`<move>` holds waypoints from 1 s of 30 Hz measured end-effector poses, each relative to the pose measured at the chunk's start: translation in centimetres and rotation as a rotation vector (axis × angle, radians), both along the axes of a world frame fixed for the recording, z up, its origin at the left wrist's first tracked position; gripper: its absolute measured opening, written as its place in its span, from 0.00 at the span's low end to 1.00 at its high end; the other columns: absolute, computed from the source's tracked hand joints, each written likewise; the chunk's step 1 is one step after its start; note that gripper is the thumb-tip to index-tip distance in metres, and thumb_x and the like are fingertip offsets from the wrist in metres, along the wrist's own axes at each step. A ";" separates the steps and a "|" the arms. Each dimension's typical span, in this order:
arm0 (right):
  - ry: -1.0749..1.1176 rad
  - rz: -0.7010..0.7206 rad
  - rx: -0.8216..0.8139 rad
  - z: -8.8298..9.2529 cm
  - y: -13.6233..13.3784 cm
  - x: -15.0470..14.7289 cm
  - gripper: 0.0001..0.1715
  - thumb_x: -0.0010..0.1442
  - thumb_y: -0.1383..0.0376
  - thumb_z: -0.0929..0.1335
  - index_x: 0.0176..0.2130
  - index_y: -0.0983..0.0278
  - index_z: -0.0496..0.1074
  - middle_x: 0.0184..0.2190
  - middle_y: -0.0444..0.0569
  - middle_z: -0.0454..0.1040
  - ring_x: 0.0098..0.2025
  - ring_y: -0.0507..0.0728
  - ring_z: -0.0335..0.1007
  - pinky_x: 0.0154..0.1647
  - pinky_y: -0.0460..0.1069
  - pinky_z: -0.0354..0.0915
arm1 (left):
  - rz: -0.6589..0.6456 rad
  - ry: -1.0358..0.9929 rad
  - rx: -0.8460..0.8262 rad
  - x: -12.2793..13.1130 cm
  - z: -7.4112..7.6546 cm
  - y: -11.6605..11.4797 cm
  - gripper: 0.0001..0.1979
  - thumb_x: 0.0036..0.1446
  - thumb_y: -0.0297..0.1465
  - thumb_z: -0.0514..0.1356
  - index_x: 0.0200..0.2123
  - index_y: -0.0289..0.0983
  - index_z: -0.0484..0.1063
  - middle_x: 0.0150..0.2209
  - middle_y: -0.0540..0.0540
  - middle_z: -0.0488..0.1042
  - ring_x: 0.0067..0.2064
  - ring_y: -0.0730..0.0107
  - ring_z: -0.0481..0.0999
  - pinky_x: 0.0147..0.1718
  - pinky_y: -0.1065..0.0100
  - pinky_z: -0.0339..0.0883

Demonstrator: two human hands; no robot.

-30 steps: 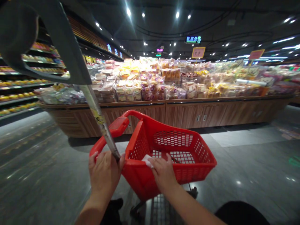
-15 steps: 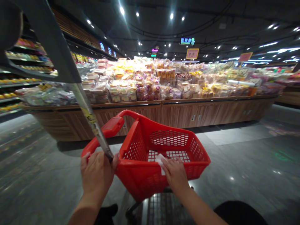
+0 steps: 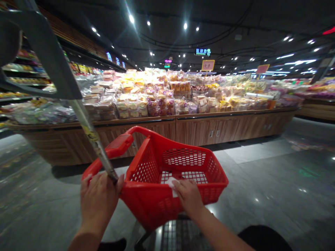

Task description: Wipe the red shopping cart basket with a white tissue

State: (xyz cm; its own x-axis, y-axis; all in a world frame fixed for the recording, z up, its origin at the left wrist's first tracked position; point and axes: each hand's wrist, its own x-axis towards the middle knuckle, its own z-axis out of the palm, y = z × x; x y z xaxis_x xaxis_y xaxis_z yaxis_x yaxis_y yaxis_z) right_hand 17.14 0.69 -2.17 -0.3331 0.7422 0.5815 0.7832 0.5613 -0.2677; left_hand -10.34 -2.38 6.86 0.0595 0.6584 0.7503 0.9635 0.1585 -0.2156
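Note:
A red plastic shopping cart basket (image 3: 154,197) with perforated walls stands right in front of me. My left hand (image 3: 99,197) is closed around its red rim at the near left corner, beside the foot of a scuffed metal tube (image 3: 90,134). This tube slants up to a grey plastic handle (image 3: 56,59) at the upper left. My right hand (image 3: 188,195) presses a white wipe (image 3: 173,186) over the basket's near rim, with the fingers bent over the edge. The wipe is partly hidden under those fingers. Nothing shows inside the basket.
Behind the cart runs a long wooden display counter (image 3: 199,129) heaped with packaged baked goods (image 3: 159,101). Price signs (image 3: 208,65) stand above it. Stocked shelves (image 3: 26,82) line the left side. Grey tiled floor (image 3: 264,181) extends to the right.
The whole view has shifted, so the cart and both hands sit slightly farther left and lower. Both hands keep their holds, the right still on the wipe at the near rim.

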 end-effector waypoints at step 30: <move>-0.036 -0.146 0.017 -1.7 0.5 5.4 0.14 0.63 0.68 0.62 0.47 0.56 0.70 0.39 0.45 0.76 0.42 0.54 0.68 0.47 0.52 0.49 | -0.306 -0.281 0.362 0.9 -1.7 -0.9 0.17 0.55 0.36 0.56 0.46 0.37 0.60 0.49 0.36 0.68 0.54 0.52 0.66 0.52 0.48 0.59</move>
